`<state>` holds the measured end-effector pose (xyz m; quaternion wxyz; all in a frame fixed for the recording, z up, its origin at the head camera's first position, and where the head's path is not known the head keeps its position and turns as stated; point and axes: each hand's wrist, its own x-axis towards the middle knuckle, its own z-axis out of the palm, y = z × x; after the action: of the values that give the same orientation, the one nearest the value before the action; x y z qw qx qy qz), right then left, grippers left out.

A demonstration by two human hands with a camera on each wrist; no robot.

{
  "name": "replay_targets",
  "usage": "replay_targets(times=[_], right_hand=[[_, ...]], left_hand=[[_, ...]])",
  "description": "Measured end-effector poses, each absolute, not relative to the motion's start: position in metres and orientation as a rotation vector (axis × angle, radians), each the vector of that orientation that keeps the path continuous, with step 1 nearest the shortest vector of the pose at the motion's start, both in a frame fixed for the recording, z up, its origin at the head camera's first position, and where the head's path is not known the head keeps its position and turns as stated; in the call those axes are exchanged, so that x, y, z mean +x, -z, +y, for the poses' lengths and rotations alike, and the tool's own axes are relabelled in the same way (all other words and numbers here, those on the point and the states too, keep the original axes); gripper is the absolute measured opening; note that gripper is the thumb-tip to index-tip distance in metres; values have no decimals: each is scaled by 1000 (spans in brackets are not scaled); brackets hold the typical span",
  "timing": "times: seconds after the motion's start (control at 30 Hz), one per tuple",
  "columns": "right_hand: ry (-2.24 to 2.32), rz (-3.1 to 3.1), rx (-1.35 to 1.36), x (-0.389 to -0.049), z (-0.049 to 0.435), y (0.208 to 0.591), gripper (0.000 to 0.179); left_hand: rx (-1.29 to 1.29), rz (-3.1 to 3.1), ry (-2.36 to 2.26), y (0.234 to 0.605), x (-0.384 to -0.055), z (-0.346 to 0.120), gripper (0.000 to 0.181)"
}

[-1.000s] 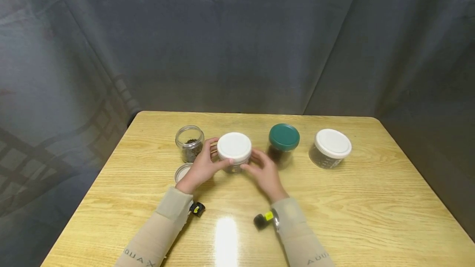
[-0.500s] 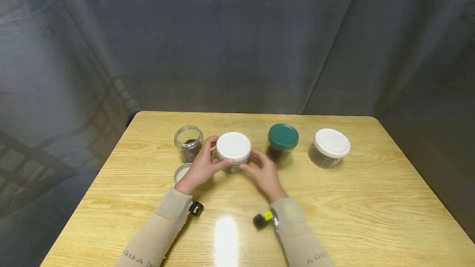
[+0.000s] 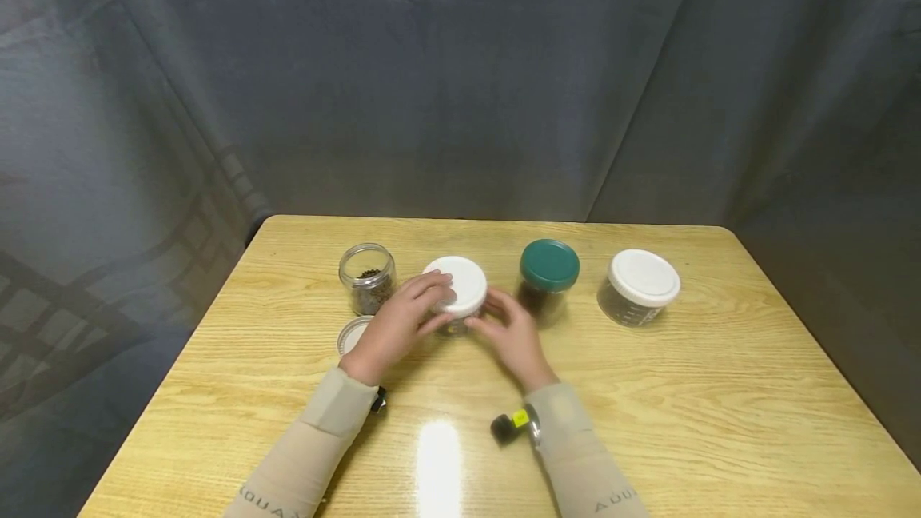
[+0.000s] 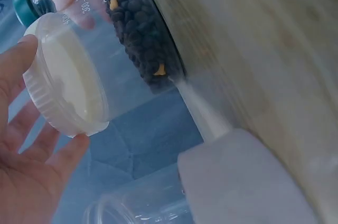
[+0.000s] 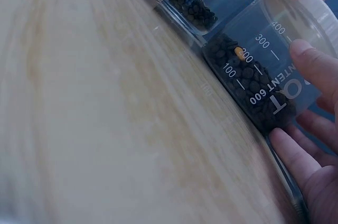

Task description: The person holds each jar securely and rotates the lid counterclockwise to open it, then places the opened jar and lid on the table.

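A clear plastic jar (image 5: 269, 84) with printed measuring marks stands upright on the table. Dark bean-like pieces (image 4: 140, 34) and a few yellow bits fill its lower part. Its white screw lid (image 3: 468, 282) sits on the jar's mouth. My left hand (image 3: 396, 326) grips that lid from the left, fingers over the top and thumb at the near rim. From the right, my right hand (image 3: 516, 340) holds the jar's body, thumb in front and fingers behind, low near the table.
To the left stands an uncapped clear jar (image 3: 372, 294) with dark pieces; a loose lid (image 3: 350, 336) lies before it, partly behind my left hand. Rightward are a green-lidded jar (image 3: 550, 264) and a white-lidded jar (image 3: 643, 282). A grey curtain (image 3: 460, 86) hangs behind the table.
My left hand has turned, its fingers coming from the lid's left side up over its top. The right hand keeps its hold, and the jar stays in place.
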<state>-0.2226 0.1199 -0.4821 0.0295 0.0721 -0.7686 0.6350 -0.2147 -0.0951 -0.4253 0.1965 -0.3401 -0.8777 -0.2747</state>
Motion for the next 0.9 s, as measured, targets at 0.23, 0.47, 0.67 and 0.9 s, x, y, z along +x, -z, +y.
replay_targets(times=[0.23,0.47,0.67,0.9], right_hand=[[-1943,-2379,216,-223,120,482,66],[-1922,-2393,208,-222,120,482,67],[-1923,-2394,206,-223,120,481,67],[-1908,-2399,208,-223,120,481,66]], left_hand=[[-977,-2465,725,425,-212,-95,27],[-969,-2442,741,426,-214,-96,24],[-933,-2384,773,425,-213,-96,22],[-822,-2297,809,423,-213,-96,28]])
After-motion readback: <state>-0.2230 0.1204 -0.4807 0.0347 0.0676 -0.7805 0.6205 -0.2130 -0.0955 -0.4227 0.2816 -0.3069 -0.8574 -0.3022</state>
